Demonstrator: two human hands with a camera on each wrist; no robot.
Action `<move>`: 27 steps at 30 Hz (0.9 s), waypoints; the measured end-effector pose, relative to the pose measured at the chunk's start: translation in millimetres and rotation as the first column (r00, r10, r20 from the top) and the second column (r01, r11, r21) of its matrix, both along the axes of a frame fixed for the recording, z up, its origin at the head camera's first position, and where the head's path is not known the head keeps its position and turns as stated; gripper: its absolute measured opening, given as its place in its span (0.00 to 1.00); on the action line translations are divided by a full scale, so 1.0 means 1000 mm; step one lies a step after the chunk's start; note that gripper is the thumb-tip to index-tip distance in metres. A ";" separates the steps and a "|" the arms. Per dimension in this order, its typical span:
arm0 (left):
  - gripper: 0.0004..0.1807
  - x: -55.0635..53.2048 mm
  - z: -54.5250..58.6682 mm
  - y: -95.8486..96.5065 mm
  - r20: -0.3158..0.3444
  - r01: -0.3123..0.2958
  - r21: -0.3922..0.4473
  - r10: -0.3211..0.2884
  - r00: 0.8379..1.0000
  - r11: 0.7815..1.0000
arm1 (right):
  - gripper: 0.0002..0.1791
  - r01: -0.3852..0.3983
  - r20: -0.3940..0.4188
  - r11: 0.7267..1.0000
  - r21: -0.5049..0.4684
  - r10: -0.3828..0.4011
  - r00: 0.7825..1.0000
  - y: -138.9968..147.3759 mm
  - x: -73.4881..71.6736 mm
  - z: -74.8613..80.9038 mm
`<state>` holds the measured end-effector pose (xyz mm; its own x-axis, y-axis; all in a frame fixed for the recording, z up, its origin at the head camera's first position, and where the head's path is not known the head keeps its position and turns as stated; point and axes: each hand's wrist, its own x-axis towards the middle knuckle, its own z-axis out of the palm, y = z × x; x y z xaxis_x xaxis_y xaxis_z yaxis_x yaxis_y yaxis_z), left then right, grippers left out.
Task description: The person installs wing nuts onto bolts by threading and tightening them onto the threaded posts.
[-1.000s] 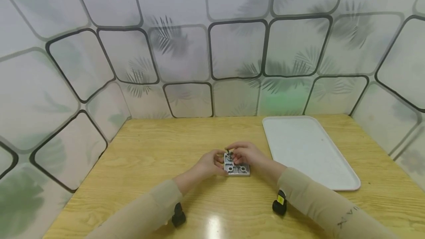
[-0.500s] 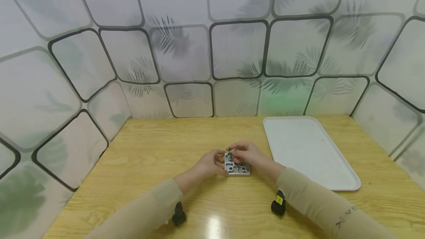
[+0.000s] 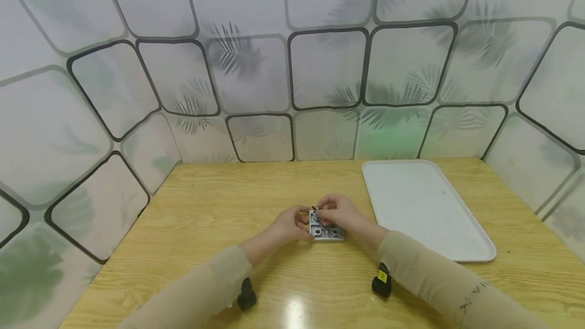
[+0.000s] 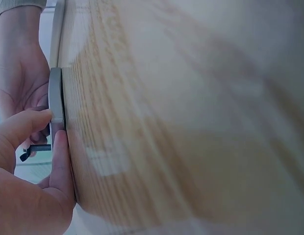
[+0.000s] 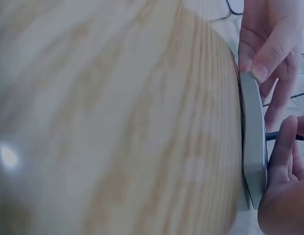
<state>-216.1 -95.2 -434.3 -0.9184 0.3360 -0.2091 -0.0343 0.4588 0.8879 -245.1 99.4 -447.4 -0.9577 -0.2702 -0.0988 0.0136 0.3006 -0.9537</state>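
A small square metal plate with round raised holes lies on the wooden table, a little right of the middle. My left hand grips its left side, the thumb at the near corner and the fingers toward the far one. From the plate's far left hole rises a dark threaded screw with a flat, handle-like head. My right hand is over the plate and pinches the screw's head between thumb and forefinger, as the right wrist view shows from the side. The hand hides the plate's far right part.
A white rectangular tray lies at the right, close beside my right forearm. Patterned curtain walls stand behind the wooden table and along both sides. Black wrist cameras hang under both sleeves.
My right hand's fingers have shifted slightly round the screw's head, and the right wrist has turned a little. The left hand and the plate stay in place.
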 end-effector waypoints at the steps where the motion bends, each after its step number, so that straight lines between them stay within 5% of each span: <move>1: 0.44 0.000 0.000 0.000 0.001 0.000 0.000 0.000 1.000 1.000 | 0.09 0.005 -0.010 1.000 0.011 -0.005 1.000 -0.001 0.000 0.000; 9: 0.44 0.000 0.001 0.001 -0.012 0.009 -0.016 -0.009 1.000 1.000 | 0.11 0.031 -0.054 0.997 0.074 -0.027 0.998 -0.004 0.004 0.003; 19: 0.43 -0.002 -0.001 0.002 -0.012 0.004 -0.011 -0.004 1.000 1.000 | 0.22 -0.077 0.065 0.974 -0.211 0.093 0.994 0.007 0.002 0.006; 27: 0.44 -0.001 0.000 0.001 -0.008 -0.003 -0.004 0.003 1.000 1.000 | 0.22 -0.112 0.049 0.980 -0.164 0.121 0.991 0.007 -0.002 0.003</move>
